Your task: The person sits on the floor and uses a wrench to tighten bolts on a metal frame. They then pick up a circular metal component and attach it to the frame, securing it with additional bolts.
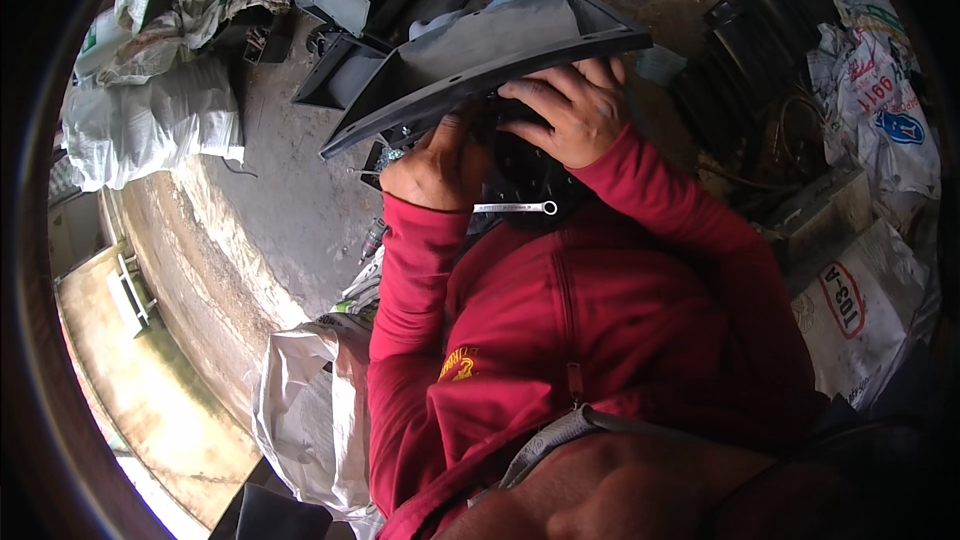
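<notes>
Just beyond the left hand (432, 172) and right hand (577, 112) lies a dark metal trough (490, 48), long axis slanting up rightward; right fingers bend at its near edge, left curl beneath, grips unclear

Daylight glares from the left, washing out the pale ground (165, 380). The concrete floor (300, 205) lies dimmer. Fisheye distortion bends the blackened edges.
</notes>
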Action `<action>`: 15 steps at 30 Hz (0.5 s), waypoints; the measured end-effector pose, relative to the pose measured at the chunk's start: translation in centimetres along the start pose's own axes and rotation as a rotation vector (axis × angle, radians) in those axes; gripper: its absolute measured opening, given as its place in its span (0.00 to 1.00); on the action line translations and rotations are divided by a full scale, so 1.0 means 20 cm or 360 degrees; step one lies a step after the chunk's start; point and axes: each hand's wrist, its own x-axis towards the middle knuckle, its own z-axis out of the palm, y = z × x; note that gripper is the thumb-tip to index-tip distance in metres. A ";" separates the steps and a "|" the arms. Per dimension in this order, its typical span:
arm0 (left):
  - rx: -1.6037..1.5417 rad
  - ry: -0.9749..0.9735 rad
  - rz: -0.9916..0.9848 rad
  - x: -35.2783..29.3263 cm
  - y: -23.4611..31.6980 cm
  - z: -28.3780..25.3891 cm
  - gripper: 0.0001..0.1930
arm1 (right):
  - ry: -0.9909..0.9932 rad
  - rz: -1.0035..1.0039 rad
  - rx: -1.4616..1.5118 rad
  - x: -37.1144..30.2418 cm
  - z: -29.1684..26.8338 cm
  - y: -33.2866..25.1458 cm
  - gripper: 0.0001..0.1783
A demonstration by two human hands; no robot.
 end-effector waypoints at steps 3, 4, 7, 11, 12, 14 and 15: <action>-0.0091 0.0048 -0.0080 0.00 -0.03 -0.01 0.17 | 0.0022 -0.0008 0.0003 0.01 0.00 0.00 0.24; -0.0077 0.0051 -0.0020 0.00 -0.01 0.00 0.17 | 0.0035 -0.0005 0.0008 0.01 0.00 0.00 0.24; -0.0099 0.0031 0.0073 0.01 0.00 0.00 0.17 | 0.0036 0.0014 0.0019 0.01 0.00 0.00 0.24; -0.0063 0.0167 0.0099 0.01 -0.01 0.00 0.16 | 0.0044 0.0010 0.0014 0.01 -0.01 0.00 0.25; -0.0092 0.0138 0.0106 0.01 0.00 0.00 0.16 | 0.0052 0.0014 0.0006 0.01 -0.01 0.01 0.24; -0.0135 0.0073 0.0114 0.02 0.02 -0.01 0.16 | 0.0051 0.0013 0.0003 0.01 -0.01 0.00 0.24; -0.0127 0.0099 0.0114 0.02 0.01 -0.01 0.16 | 0.0042 0.0005 -0.0001 0.01 -0.02 0.00 0.24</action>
